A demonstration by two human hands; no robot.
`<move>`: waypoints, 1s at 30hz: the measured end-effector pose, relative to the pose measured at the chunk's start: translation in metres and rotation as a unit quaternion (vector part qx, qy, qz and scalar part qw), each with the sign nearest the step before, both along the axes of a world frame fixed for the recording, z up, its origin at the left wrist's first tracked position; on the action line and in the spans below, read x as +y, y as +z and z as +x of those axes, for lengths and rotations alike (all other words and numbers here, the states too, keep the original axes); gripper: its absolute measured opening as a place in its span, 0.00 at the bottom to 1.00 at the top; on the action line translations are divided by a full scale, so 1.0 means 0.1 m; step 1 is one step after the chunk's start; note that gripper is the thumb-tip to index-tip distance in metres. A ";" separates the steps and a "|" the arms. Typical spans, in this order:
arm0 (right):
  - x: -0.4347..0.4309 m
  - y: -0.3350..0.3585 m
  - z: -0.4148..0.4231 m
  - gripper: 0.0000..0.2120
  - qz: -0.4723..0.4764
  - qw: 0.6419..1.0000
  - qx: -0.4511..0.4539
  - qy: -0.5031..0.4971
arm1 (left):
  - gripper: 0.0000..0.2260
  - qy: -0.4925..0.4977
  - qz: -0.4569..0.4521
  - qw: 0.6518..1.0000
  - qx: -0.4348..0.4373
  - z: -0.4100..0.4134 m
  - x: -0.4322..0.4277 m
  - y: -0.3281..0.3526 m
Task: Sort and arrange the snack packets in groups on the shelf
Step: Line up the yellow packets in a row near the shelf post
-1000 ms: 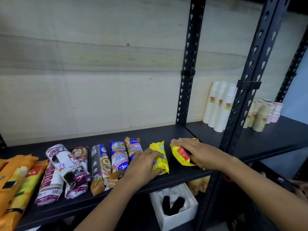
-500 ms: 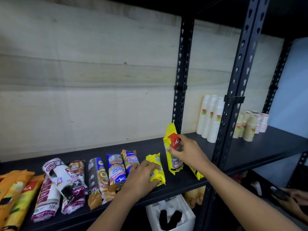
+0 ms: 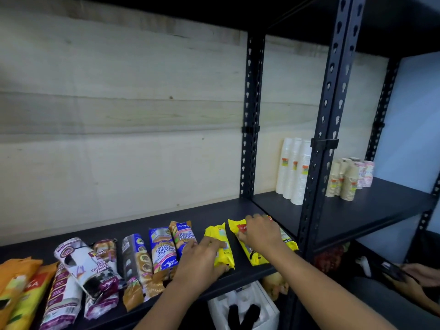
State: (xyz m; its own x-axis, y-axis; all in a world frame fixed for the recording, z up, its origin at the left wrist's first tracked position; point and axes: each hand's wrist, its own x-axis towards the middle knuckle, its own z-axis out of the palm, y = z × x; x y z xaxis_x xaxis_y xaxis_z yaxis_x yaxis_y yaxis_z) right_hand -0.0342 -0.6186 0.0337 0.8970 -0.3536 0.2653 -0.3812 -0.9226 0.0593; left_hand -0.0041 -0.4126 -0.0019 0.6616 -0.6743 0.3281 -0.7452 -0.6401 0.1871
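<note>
A row of snack packets lies flat on the black shelf [image 3: 214, 211], their long sides running front to back. At the right end, two yellow packets sit side by side with a narrow dark gap between them. The left yellow packet [image 3: 220, 246] is under the left hand [image 3: 202, 260], whose fingers lie spread and flat on its upper surface, pressing rather than gripping. The right yellow packet [image 3: 247, 244], with a red label patch, is held by the right hand [image 3: 260, 233], fingers curled over its top and near edge; a further yellow packet [image 3: 288, 241] shows partly beneath and beside that hand. To the left of the hands lie two blue packets [image 3: 164, 250], then a dark packet [image 3: 134, 254] with brown ends, then white and purple packets [image 3: 81, 263], one lying tilted across another. Orange packets [image 3: 16, 279] occupy the far left end. On the adjoining shelf section to the right stand tall stacks of white paper cups [image 3: 294, 170] and, further right, shorter stacks of tan cups [image 3: 345, 179]. Below the shelf sits a white foam box [image 3: 266, 306].
</note>
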 end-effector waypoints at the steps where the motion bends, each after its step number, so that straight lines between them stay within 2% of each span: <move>1: -0.02 0.02 0.00 0.26 0.006 1.000 0.002 -0.001 | 0.26 0.003 0.008 1.000 -0.005 -0.02 -0.01 0.02; 5: -0.07 0.04 -0.04 0.30 0.035 0.999 -0.003 0.013 | 0.26 0.007 0.033 0.999 -0.019 -0.05 -0.03 0.04; 9: -0.03 0.03 -0.08 0.21 0.015 0.994 -0.039 0.105 | 0.25 -0.014 0.003 1.000 -0.010 -0.01 0.02 0.00; 11: 0.04 0.02 -0.11 0.20 0.073 0.985 -0.053 0.147 | 0.23 -0.018 -0.037 0.999 0.010 0.00 0.03 0.00; 13: 0.12 0.04 -0.16 0.17 0.185 0.967 -0.102 0.144 | 0.22 -0.011 -0.103 0.994 0.044 -0.02 0.03 0.02; 15: 0.20 0.08 -0.21 0.13 0.280 0.943 -0.138 0.118 | 0.20 0.007 -0.173 0.982 0.079 -0.03 0.04 0.04; 17: 0.30 0.10 -0.27 0.12 0.404 0.901 -0.119 0.101 | 0.17 0.013 -0.224 0.970 0.092 -0.03 0.05 0.04; 20: 0.47 0.07 -0.29 0.13 0.593 0.798 -0.072 0.078 | 0.13 0.000 -0.268 0.958 0.104 -0.02 0.06 0.00; 23: 0.54 0.05 -0.27 0.14 0.692 0.717 -0.071 0.045 | 0.10 -0.019 -0.332 0.932 0.142 -0.05 0.08 -0.02; 25: 0.54 0.07 -0.28 0.18 0.745 0.661 -0.072 0.044 | 0.09 -0.038 -0.355 0.922 0.150 -0.05 0.12 -0.04; 27: 0.52 0.07 -0.28 0.24 0.758 0.646 -0.071 0.055 | 0.11 -0.056 -0.346 0.927 0.133 -0.04 0.17 -0.07; 30: 0.54 0.03 -0.27 0.23 0.724 0.679 -0.101 0.066 | 0.15 -0.063 -0.304 0.945 0.100 -0.03 0.22 -0.07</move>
